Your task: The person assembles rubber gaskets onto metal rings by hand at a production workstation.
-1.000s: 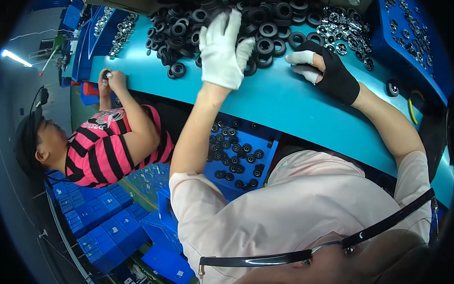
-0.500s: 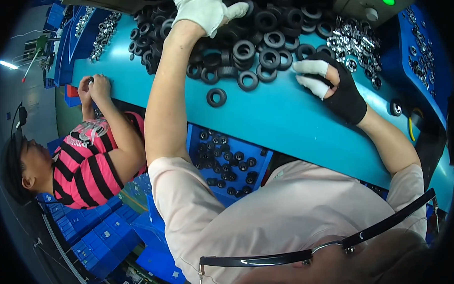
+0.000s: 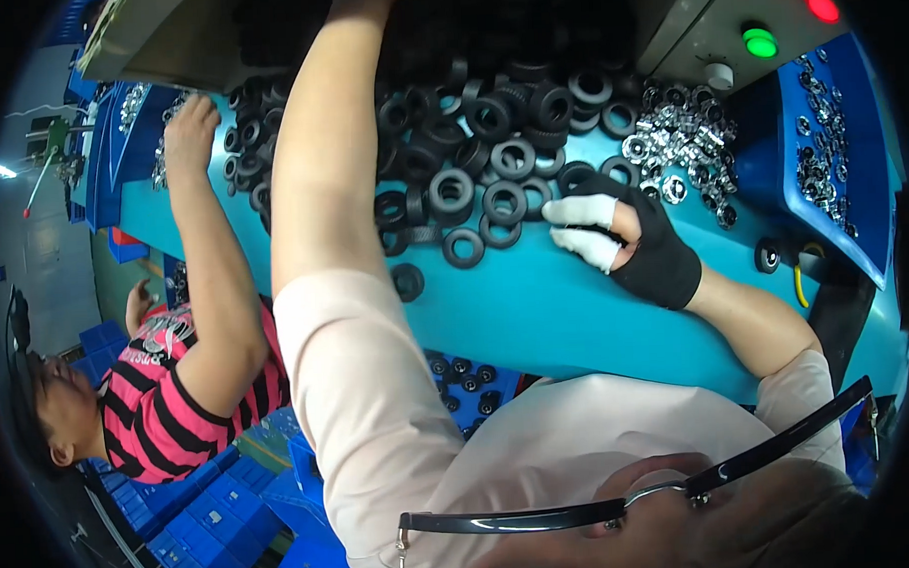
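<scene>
Desk (image 3: 556, 321): teal, centre out to 3 o'clk of pic; no lip seen at nr edge, so parts could be lost if swept twd 6.
Black rings (image 3: 439, 139): heaped loose at 11–1, overlapping; a slide could be set off if one is pulled from below.
Blue bin (image 3: 873, 229): at 2–3, metal pcs (image 3: 825, 136) held inside; spill poss. if knocked.
L forearm (image 3: 325, 158): stretched over heap at 11; L hand hidden past top edge, grip can't be told; rings could be dragged.
Metal hubs (image 3: 684, 126): piled at 2, just beside rings; mixing poss. if shoved.
R hand (image 3: 623, 238): at 3, black-gloved, half-curled, digits parted, nothing seen gripped; nearby rings could be nudged.
Lone ring (image 3: 417, 288): just off centre twd 9; could be rolled off if caught by L arm.
</scene>
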Tool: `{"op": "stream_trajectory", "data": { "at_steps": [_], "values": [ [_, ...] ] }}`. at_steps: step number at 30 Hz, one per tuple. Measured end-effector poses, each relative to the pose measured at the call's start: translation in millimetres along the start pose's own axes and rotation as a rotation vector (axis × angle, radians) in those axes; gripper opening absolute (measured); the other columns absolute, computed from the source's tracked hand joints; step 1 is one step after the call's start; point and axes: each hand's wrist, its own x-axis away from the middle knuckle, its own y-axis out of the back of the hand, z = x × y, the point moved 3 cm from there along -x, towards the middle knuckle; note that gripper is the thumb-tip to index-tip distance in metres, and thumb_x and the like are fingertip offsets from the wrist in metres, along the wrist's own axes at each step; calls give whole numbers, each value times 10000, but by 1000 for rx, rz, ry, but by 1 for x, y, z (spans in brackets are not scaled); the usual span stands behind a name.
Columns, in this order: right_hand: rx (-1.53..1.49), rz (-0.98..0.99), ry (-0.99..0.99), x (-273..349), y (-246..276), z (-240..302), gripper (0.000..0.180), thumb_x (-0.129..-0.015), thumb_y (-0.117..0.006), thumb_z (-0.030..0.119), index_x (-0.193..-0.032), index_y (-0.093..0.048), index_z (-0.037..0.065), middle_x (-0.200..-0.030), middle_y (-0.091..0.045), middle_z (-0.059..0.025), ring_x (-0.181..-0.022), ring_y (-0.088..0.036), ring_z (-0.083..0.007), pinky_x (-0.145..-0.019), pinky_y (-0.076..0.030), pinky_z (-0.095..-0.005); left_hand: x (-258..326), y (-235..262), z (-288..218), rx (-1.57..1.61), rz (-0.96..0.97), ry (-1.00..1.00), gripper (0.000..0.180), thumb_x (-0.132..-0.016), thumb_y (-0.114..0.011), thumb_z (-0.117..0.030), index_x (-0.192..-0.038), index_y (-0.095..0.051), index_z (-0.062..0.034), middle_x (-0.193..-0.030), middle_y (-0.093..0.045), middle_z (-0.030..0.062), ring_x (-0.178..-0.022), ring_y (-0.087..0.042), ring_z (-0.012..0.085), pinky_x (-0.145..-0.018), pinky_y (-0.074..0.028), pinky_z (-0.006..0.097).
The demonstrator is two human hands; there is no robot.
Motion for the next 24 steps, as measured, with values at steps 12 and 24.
{"op": "stream_trajectory", "data": {
  "at_steps": [12,24],
  "values": [
    [-74,27,-34,-7,5,-5,235,-814,-654,44,-1044,-608,48,-983,-616,-124,-792,-641,-238,-682,-503,-294,-44,8,-24,-47,185,-35,435,-826,-487,-307,-1202,-551,-96,-1277,-523,156,-1185,-491,311,-968,-393,418],
    [-86,83,-59,-1,3,-3,294,-819,-637,36,-1108,-594,60,-955,-582,-142,-779,-603,-259,-690,-480,-328,-95,-57,-92,58,-181,-422,347,-866,-455,-289,-1101,-598,-78,-1133,-602,164,-1065,-557,321,-897,-440,444]
  ]
}}
